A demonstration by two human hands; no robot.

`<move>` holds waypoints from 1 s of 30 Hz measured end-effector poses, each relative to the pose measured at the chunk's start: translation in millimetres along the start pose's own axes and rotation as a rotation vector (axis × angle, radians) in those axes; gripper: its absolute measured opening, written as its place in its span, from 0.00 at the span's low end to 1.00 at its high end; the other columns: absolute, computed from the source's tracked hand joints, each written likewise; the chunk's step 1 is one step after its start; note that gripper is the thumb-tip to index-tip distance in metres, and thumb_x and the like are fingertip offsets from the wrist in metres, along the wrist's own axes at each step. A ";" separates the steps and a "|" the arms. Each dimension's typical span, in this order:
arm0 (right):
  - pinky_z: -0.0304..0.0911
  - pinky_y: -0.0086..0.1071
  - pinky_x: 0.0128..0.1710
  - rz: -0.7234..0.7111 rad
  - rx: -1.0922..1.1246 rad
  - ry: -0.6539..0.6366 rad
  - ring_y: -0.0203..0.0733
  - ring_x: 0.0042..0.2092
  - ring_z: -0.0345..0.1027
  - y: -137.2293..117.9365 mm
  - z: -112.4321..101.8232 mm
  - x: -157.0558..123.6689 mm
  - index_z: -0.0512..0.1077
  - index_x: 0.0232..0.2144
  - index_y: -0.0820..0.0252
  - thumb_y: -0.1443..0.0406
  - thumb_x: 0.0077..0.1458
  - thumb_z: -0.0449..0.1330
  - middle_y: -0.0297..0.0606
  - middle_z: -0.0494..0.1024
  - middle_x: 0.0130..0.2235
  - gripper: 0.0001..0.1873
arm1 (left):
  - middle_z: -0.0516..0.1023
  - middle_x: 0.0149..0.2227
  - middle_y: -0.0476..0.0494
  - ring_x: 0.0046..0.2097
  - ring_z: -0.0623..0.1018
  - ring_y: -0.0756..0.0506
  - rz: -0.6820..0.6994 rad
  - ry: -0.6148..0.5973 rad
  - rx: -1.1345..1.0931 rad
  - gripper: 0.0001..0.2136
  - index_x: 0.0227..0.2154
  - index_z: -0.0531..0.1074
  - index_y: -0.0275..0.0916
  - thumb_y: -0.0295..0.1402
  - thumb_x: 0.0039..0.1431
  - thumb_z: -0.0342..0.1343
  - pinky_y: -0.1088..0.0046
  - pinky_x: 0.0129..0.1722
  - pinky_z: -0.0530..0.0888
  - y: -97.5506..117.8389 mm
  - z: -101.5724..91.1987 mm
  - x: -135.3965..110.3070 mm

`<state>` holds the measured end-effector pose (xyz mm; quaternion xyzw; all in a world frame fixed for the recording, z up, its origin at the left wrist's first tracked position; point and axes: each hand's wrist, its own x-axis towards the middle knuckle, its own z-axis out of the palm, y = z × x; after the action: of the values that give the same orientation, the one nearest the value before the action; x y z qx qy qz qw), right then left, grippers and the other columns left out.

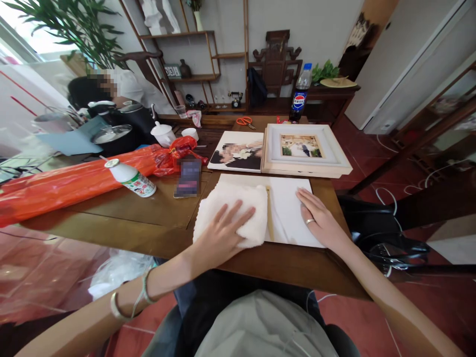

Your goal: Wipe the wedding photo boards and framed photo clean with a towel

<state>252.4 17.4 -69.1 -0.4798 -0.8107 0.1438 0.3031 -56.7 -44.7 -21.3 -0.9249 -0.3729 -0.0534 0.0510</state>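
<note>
Head view: left hand lies spread on a cloth, right hand flat on a white panel.

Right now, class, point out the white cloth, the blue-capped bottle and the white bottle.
White cloth (228,194), head view: upper middle of its surface.
Blue-capped bottle (299,100), head view: its label.
White bottle (130,177), head view: middle of its body.
</note>
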 end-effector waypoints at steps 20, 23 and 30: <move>0.48 0.49 0.67 0.011 0.006 -0.006 0.46 0.67 0.49 -0.6 -1.2 0.3 0.61 0.62 0.60 0.60 0.67 0.44 0.45 0.61 0.65 0.25 | 0.56 0.68 0.52 0.69 0.51 0.36 0.006 -0.113 -0.061 0.12 0.36 0.80 0.45 0.38 0.66 0.50 0.43 0.66 0.46 -29.2 -10.2 18.5; 0.48 0.49 0.67 0.006 0.009 -0.004 0.47 0.67 0.49 -0.5 -1.1 0.6 0.60 0.63 0.58 0.60 0.67 0.44 0.43 0.60 0.65 0.25 | 0.56 0.67 0.53 0.69 0.53 0.35 0.049 -0.073 -0.112 0.13 0.31 0.80 0.45 0.41 0.64 0.53 0.47 0.67 0.46 -6.1 -18.7 -6.2; 0.48 0.51 0.66 0.010 0.030 0.008 0.48 0.67 0.49 -0.9 -0.7 0.9 0.59 0.64 0.54 0.59 0.67 0.44 0.40 0.61 0.65 0.25 | 0.51 0.69 0.46 0.69 0.50 0.34 0.038 -0.087 -0.130 0.15 0.32 0.80 0.42 0.43 0.64 0.52 0.44 0.65 0.48 -30.6 -12.9 13.2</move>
<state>251.9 17.7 -67.7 -0.4799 -0.8048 0.1556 0.3128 -69.4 -15.5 -5.1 -0.9346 -0.3530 -0.0364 -0.0243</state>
